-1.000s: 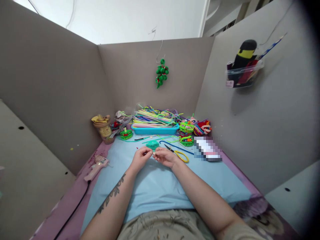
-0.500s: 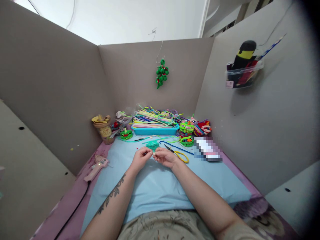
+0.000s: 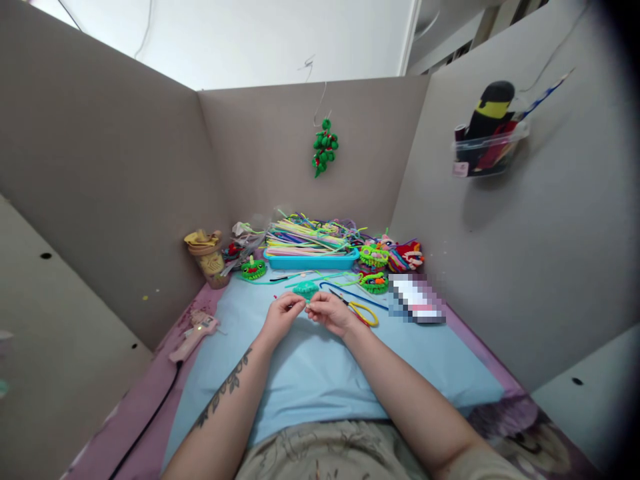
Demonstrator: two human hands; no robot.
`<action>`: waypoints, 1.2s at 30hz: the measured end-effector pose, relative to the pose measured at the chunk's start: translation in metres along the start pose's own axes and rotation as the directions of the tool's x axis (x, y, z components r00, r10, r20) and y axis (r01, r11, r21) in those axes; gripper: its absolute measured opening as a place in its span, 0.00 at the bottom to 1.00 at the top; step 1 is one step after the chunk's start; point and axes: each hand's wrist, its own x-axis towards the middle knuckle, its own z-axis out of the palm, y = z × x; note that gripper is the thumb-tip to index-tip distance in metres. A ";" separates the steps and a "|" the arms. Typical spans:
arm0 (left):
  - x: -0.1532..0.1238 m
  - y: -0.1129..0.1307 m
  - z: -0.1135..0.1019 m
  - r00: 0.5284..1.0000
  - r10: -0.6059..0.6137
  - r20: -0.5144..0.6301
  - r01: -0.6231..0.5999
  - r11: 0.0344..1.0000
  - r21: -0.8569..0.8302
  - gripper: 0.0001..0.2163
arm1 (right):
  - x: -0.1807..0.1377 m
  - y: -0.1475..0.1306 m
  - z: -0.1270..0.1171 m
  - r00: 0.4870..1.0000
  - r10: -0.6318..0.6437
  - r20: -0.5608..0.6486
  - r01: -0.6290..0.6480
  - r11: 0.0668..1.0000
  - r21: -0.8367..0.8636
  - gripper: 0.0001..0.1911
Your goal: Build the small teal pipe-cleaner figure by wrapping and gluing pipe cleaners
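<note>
Left hand (image 3: 284, 313), right hand (image 3: 331, 313) pinched closed just this side of teal piece (image 3: 306, 289); grip's contents unclear. Best: light pressure, steady wrists.

Fuzzy teal pipe-cleaner lump (image 3: 306, 288); metal scissors (image 3: 353, 305) w/ yellow loop handles, dk. blades; rect. plastic tray (image 3: 310, 260), brt. blue, w/ multicol. fuzzy stems (image 3: 307, 239); plain lt.-blue flat sheet (image 3: 310, 380); pale-pink pistol-shaped glue gun (image 3: 191, 340).

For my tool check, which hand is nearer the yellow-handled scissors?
Right. The right hand is beside the yellow-handled scissors; the left hand is farther off, past the right.
</note>
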 end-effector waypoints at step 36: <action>-0.002 -0.001 0.004 0.986 -0.160 -0.054 0.151 0.979 -0.138 0.11 | 0.000 0.008 0.010 0.993 -0.032 -0.110 0.047 0.990 0.131 0.11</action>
